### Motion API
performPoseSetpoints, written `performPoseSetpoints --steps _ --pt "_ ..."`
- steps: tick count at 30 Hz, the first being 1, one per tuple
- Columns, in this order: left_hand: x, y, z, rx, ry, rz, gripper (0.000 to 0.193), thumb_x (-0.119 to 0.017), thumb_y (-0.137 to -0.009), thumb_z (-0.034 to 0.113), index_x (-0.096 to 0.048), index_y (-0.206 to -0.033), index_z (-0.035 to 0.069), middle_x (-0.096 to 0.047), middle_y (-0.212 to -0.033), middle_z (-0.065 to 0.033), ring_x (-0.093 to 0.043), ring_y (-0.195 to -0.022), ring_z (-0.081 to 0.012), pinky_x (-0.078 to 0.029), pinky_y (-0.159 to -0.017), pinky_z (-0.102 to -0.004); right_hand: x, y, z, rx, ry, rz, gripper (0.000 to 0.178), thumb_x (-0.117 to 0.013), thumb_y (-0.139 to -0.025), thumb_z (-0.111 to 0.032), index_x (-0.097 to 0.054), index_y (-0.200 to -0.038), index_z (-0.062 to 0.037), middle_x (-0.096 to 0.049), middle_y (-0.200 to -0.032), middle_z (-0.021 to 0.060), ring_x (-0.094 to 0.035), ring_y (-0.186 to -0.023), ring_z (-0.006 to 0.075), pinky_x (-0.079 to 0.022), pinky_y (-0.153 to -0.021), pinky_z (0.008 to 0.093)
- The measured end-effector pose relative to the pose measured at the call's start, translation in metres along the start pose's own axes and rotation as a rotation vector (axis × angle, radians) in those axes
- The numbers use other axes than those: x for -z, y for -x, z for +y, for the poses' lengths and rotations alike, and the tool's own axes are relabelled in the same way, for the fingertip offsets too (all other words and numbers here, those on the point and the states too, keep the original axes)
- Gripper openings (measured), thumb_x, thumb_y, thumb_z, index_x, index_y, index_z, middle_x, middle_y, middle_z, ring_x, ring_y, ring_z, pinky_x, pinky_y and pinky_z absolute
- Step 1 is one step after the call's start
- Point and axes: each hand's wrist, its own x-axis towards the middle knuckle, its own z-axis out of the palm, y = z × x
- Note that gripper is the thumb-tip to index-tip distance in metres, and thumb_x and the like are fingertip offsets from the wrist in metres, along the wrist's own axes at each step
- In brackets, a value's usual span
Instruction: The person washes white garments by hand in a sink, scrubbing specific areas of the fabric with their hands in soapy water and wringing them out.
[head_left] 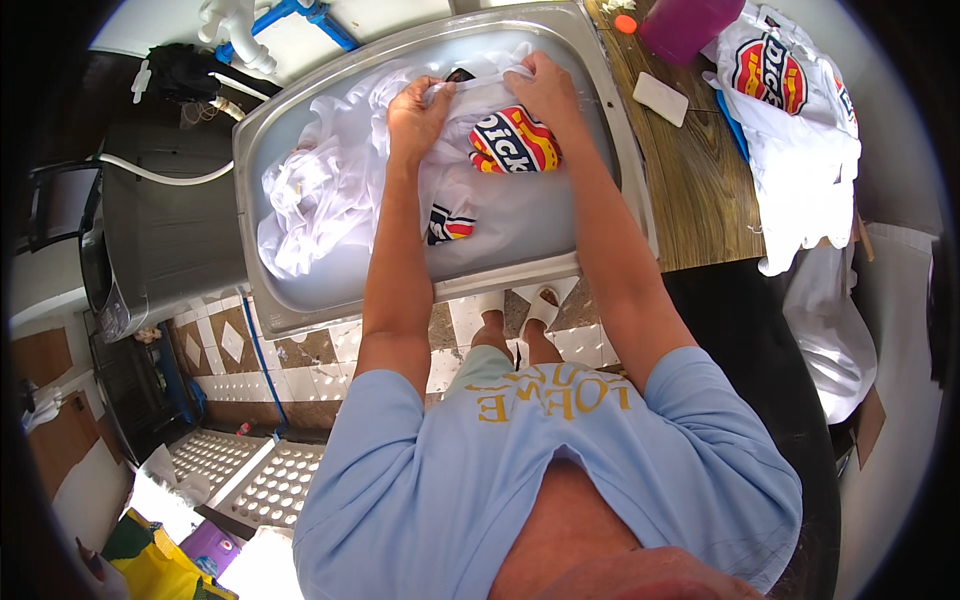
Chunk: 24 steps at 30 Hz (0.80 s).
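Note:
A white T-shirt (432, 187) with a red, yellow and dark print lies partly in cloudy water in a metal sink (500, 277). My left hand (415, 118) pinches a narrow white edge of it. A short way to the right, my right hand (547, 95) grips the same edge, which is pulled taut between them. A small dark patch shows just behind this edge. More bunched white cloth (320, 195) fills the sink's left side; whether it is all one garment I cannot tell.
On the wooden counter (715, 205) to the right are a white bar-shaped block (660, 99), an orange cap (625, 25), a purple container (685, 30) and white printed clothing (808, 165) hanging over the edge. A white hose (170, 180) crosses the dark surface at left.

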Motion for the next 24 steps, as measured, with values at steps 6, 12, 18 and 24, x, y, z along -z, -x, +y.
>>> performPoseSetpoints --steps 6,12,18,24 --pt "-0.013 -0.001 -0.011 0.018 -0.573 -0.107 0.028 -0.06 -0.081 0.031 -0.063 -0.094 0.006 -0.065 -0.086 -0.0175 -0.061 -0.083 -0.0341 -0.048 -0.074 -0.0422 -0.028 0.008 0.008 -0.135 0.209 -0.177 0.044 -0.058 -0.078 -0.031 -0.054 -0.112 -0.0025 -0.062 -0.104 0.0197 -0.058 -0.1 0.035 -0.045 -0.087 0.0416" --pt "-0.021 -0.017 -0.077 -0.278 -0.517 -0.085 0.028 -0.057 -0.08 0.025 -0.06 -0.098 0.004 -0.065 -0.086 -0.0176 -0.061 -0.082 -0.0351 -0.047 -0.077 -0.0426 -0.05 -0.005 0.054 -0.105 -0.067 -0.256 0.049 -0.059 -0.081 -0.031 -0.051 -0.118 0.0005 -0.062 -0.106 0.0164 -0.058 -0.101 0.0329 -0.043 -0.091 0.0402" --pt "-0.008 -0.023 -0.039 0.307 0.231 -0.355 0.055 -0.05 -0.087 0.054 -0.059 -0.106 0.003 -0.059 -0.102 -0.0078 -0.056 -0.095 -0.0259 -0.046 -0.084 -0.0398 0.012 0.002 -0.018 -0.474 -1.791 -0.253 0.043 -0.059 -0.084 -0.029 -0.054 -0.11 0.0054 -0.062 -0.104 0.0167 -0.059 -0.098 0.0306 -0.045 -0.089 0.0404" --pt "-0.035 -0.002 0.071 0.318 1.148 -0.228 0.056 -0.052 -0.084 0.056 -0.064 -0.093 0.003 -0.063 -0.095 -0.0104 -0.058 -0.087 -0.0243 -0.046 -0.083 -0.0319 -0.038 0.003 -0.007 -0.645 -1.613 -0.192 0.038 -0.05 -0.091 -0.032 -0.053 -0.111 -0.0003 -0.061 -0.099 0.0072 -0.058 -0.099 0.0196 -0.044 -0.091 0.0351"
